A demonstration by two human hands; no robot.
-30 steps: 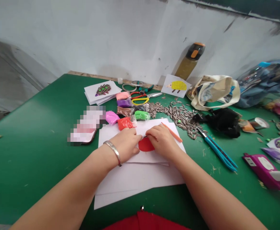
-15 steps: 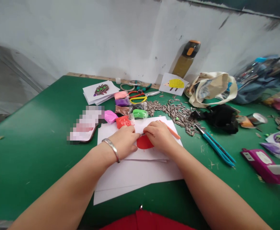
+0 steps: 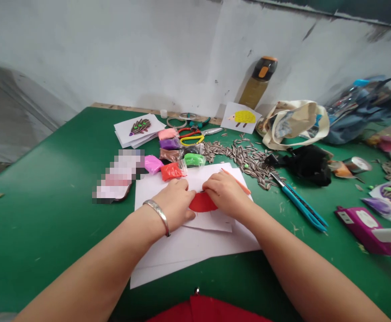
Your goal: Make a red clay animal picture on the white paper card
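A red patch (image 3: 202, 202) lies on a small white paper (image 3: 212, 221), which rests on larger white sheets (image 3: 168, 250). My left hand (image 3: 178, 201), with a silver bangle at the wrist, touches the left edge of the patch. From the other side, my right hand (image 3: 222, 190) bends its fingers over the upper right of the red patch. Whatever is under or between the fingertips of either hand is hidden. An orange tool (image 3: 240, 182) lies beside my right hand. Just above my left hand sits a red clay packet (image 3: 172, 171).
Several clay packets, scissors (image 3: 192, 140) and sunflower seeds (image 3: 245, 158) lie behind the paper. A phone (image 3: 116, 179) is at left. At right are a blue cutter (image 3: 302, 206), a black bag (image 3: 311, 165) and a magenta device (image 3: 366, 230). A bottle (image 3: 257, 85) leans against the wall.
My hands have moved slightly apart, and more of the red patch shows. The small paper has shifted and its lower edge now sits a little nearer me.
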